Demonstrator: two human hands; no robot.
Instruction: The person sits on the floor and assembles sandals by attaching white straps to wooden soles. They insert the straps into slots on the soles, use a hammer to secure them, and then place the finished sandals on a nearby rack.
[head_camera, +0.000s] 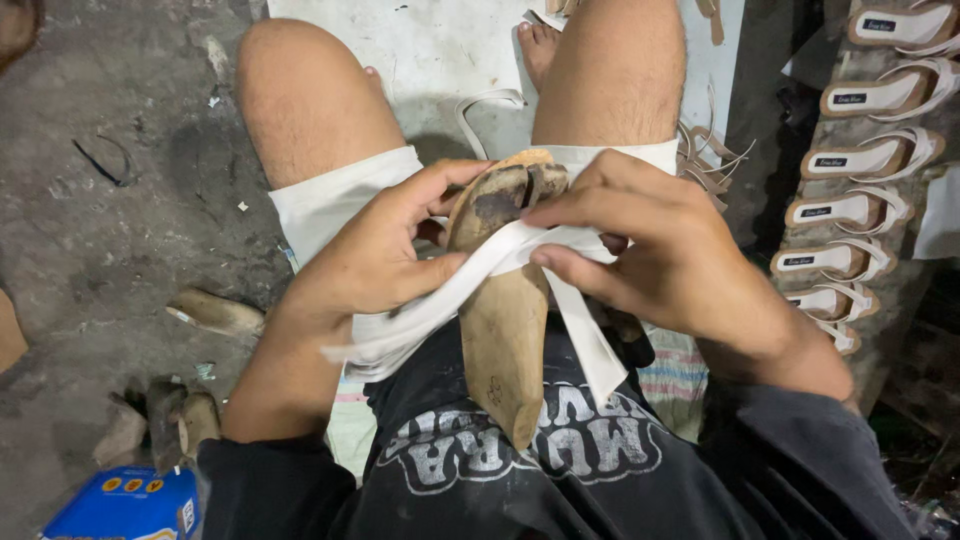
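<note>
Left hand grip and right hand grip both pinching white strap across wooden last.

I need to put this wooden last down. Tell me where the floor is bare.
Bare concrete floor lies on your left, between the left knee and the wooden scraps. The pale sheet between your legs is partly bare. The right is crowded: a row of white sandals and loose straps.

Dim, warm light falls from above and ahead, leaving the frame's corners dark, a soft shadow between the knees, and the centre sharp without glare.
</note>
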